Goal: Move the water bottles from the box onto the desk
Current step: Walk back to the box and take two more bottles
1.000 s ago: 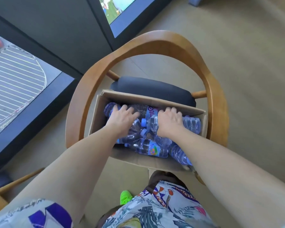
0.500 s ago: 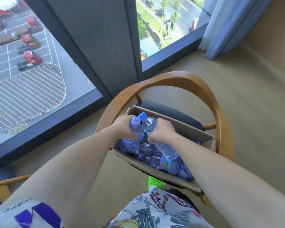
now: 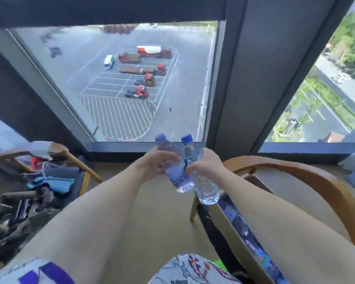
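We hold two water bottles up in front of the window [image 3: 131, 78]: our left hand [image 3: 152, 162] grips one bottle [image 3: 172, 171], our right hand [image 3: 205, 163] grips the other bottle [image 3: 205, 187], fingers curled round each, bottles touching, above the box [image 3: 230, 228].

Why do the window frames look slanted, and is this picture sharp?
Head view: the wide-angle lens tilts and bends the window frame; daylight is even, without glare; the two bottles and the cluttered chair are softly smeared.
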A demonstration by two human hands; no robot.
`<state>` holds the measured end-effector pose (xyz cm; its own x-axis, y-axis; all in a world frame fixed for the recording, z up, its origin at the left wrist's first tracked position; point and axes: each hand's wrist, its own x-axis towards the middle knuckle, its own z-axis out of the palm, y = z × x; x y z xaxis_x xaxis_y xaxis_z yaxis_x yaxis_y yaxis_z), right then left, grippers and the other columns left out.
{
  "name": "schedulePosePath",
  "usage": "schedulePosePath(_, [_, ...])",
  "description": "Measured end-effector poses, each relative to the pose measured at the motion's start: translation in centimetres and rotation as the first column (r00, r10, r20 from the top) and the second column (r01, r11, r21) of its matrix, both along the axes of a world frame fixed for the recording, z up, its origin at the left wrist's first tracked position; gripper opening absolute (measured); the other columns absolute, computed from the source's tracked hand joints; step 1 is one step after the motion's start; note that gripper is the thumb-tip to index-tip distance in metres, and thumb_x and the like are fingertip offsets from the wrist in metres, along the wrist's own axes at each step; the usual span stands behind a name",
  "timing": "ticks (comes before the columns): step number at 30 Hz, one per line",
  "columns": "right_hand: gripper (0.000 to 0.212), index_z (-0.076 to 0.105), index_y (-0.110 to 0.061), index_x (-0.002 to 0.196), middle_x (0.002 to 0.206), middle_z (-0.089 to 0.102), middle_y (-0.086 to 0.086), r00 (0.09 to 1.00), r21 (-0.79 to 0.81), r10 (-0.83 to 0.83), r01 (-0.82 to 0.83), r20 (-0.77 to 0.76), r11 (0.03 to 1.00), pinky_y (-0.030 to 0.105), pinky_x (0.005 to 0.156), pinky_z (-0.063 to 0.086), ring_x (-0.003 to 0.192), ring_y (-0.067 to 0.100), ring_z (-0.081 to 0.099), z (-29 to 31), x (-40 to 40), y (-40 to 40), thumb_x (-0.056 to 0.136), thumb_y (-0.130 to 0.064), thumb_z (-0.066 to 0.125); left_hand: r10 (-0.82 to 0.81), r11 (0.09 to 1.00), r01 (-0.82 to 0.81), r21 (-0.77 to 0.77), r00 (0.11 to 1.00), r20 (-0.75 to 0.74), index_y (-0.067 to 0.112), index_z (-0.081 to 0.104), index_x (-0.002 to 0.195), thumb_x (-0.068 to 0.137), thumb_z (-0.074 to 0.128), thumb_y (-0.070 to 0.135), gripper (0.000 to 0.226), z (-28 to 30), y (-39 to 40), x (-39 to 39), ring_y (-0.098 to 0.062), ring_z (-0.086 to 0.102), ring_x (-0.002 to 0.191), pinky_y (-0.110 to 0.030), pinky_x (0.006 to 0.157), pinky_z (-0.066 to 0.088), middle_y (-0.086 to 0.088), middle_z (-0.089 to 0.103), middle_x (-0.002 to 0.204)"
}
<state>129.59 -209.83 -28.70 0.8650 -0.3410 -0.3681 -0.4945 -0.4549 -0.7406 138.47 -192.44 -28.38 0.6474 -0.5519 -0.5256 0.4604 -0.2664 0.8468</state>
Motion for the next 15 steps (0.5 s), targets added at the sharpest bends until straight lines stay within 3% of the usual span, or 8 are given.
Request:
schedulePosePath(4, [0.032, 0.074, -0.019, 0.078, 0.079, 0.075, -0.003, 0.986, 0.063, 0.133, -0.140, 0.099, 0.988, 0.037, 0.078, 0.059, 0.083, 0.019, 0.071, 3.0, 3.3, 10.1, 0.047, -0.018, 0.085, 0.295, 0.951, -0.294, -0.098, 0.955, -0.002, 0.013, 0.068, 0.101, 0.071, 0.082, 0.016, 0.033, 2.2, 10.4, 0.8, -0.026, 0.068, 0.084, -0.031, 0.075, 0.051, -0.007, 0.073, 0.091])
schedulePosePath(7, [0.039, 0.078, -0.023, 0.080, 0.080, 0.077, -0.003, 0.953, 0.110, 0.267, -0.283, 0.146, 0.953, 0.040, 0.083, 0.060, 0.086, 0.021, 0.073, 5.0, 5.0, 18.3, 0.041, -0.024, 0.085, 0.421, 0.861, -0.436, -0.261, 0.900, -0.115, 0.012, 0.074, 0.080, 0.068, 0.084, 0.026, 0.021, 4.1, 18.1, 0.3, -0.020, 0.073, 0.059, -0.023, 0.050, 0.055, -0.005, 0.075, 0.071])
schedulePosePath(8, [0.040, 0.079, -0.025, 0.080, 0.080, 0.077, -0.005, 0.937, 0.117, 0.310, -0.330, 0.164, 0.937, 0.040, 0.083, 0.060, 0.085, 0.020, 0.073, 5.6, 5.5, 21.3, 0.040, -0.026, 0.085, 0.453, 0.828, -0.467, -0.310, 0.883, -0.120, 0.013, 0.076, 0.071, 0.068, 0.085, 0.030, 0.019, 4.5, 21.0, 0.1, -0.019, 0.071, 0.054, -0.023, 0.049, 0.055, -0.004, 0.073, 0.066])
schedulePosePath(12, [0.042, 0.078, -0.028, 0.076, 0.078, 0.077, -0.006, 0.895, 0.205, 0.393, -0.433, 0.211, 0.878, 0.041, 0.082, 0.061, 0.084, 0.021, 0.074, 7.1, 6.9, 32.3, 0.035, -0.022, 0.084, 0.668, 0.691, -0.658, -0.300, 0.740, -0.085, 0.015, 0.071, 0.072, 0.080, 0.079, 0.033, 0.021, 5.5, 32.3, -1.3, -0.025, 0.071, 0.062, -0.032, 0.060, 0.059, -0.005, 0.071, 0.071])
schedulePosePath(15, [0.048, 0.078, -0.024, 0.079, 0.080, 0.077, -0.003, 0.859, 0.290, 0.467, -0.511, 0.211, 0.809, 0.041, 0.077, 0.062, 0.082, 0.022, 0.075, 7.5, 7.3, 40.7, 0.031, -0.022, 0.084, 0.798, 0.573, -0.790, -0.216, 0.598, -0.070, 0.016, 0.069, 0.085, 0.067, 0.086, 0.042, 0.036, 6.5, 41.0, -3.3, -0.030, 0.071, 0.070, -0.045, 0.081, 0.059, -0.010, 0.074, 0.082])
